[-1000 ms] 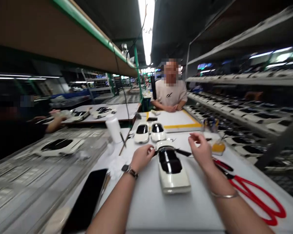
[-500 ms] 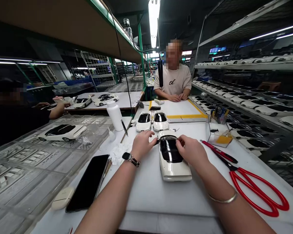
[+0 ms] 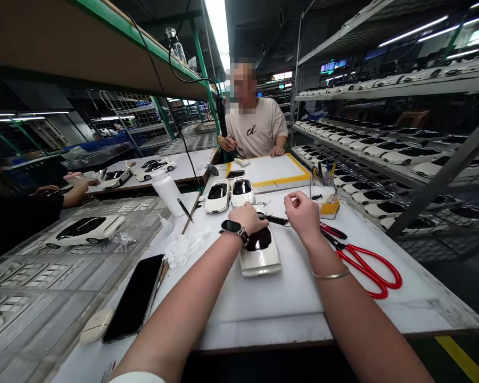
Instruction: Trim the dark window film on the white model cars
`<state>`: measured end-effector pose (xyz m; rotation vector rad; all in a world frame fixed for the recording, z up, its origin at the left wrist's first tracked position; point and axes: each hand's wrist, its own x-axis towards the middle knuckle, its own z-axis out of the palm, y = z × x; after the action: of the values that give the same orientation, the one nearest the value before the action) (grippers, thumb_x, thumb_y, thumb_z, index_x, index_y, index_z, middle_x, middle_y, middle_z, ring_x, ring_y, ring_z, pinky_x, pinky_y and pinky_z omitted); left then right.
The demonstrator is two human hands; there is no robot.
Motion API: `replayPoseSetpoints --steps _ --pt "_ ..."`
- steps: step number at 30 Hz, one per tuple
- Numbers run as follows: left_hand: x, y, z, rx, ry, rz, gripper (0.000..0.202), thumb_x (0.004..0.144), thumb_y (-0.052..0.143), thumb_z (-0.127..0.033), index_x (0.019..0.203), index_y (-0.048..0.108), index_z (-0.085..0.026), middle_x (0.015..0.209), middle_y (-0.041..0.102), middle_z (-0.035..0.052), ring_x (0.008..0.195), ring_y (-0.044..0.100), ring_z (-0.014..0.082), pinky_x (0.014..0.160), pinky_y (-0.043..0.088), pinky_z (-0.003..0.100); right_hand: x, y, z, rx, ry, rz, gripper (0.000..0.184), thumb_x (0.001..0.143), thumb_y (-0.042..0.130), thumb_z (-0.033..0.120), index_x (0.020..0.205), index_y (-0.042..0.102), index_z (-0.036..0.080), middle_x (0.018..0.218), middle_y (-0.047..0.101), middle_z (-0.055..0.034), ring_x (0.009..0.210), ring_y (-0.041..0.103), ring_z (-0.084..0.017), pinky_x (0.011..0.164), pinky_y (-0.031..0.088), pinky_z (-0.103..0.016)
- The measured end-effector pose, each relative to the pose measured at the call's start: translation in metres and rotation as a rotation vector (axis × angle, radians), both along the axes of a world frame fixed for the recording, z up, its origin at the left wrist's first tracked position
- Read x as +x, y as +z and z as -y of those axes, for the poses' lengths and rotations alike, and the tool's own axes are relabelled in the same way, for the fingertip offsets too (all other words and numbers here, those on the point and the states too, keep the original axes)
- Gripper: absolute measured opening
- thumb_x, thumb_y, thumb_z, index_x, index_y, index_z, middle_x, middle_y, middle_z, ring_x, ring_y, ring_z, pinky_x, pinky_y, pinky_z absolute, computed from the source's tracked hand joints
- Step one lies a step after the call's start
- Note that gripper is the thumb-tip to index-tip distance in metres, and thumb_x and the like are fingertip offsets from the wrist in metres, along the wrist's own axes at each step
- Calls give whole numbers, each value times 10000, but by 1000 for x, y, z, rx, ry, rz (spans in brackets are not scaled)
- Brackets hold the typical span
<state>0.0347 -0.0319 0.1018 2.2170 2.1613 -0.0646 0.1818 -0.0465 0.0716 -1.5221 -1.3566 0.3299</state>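
Note:
A white model car (image 3: pixel 260 260) with a black roof and windows stands on the white work surface before me, its tail toward me. My left hand (image 3: pixel 248 217) reaches over its front part, fingers curled down on it, and hides much of that end. A dark panel (image 3: pixel 278 219) sticks out from the car's right side, resembling an opened door. To the right, my right hand (image 3: pixel 303 213) is raised off the car, with curled fingers and the thumb against the index finger. Whether something small is inside that grip is hidden.
Two white model cars (image 3: pixel 229 194) stand behind. Right are red-handled scissors (image 3: pixel 373 268) and a tool box (image 3: pixel 325 205). Left lie a phone (image 3: pixel 135 298), crumpled tissue (image 3: pixel 183 247) and a white bottle (image 3: pixel 167 192). A co-worker (image 3: pixel 257 127) sits opposite; racks of cars (image 3: pixel 399 151) line the right.
My right hand has come off the car's side and lifted to the right. My left hand has moved from beside the car onto it. The view has turned right; the co-worker's hands have parted.

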Motion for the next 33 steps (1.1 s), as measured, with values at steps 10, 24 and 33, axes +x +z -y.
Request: replayPoseSetpoints --steps 10,24,33 --pt "-36 22 -2 -124 -307 -96 709 520 682 -497 1107 446 -178 982 615 112 933 595 307 705 457 328 12 -5 -11 35 2 -133 252 816 440 376 780 590 176 527 525 21 522 492 -102 582 352 -207" --pt "-74 -15 3 145 -410 344 526 528 731 -466 886 442 -210 965 573 25 908 523 229 802 417 351 19 8 -8 132 -68 -27 245 814 455 370 859 611 186 628 599 3 601 542 -121 609 361 -217" --pt "-74 -12 18 90 -459 452 549 667 657 -531 1100 495 -235 1142 593 24 1110 501 244 943 400 374 76 28 15 -274 -5 595 219 784 516 351 870 674 227 767 656 -27 648 536 -144 558 275 -230"
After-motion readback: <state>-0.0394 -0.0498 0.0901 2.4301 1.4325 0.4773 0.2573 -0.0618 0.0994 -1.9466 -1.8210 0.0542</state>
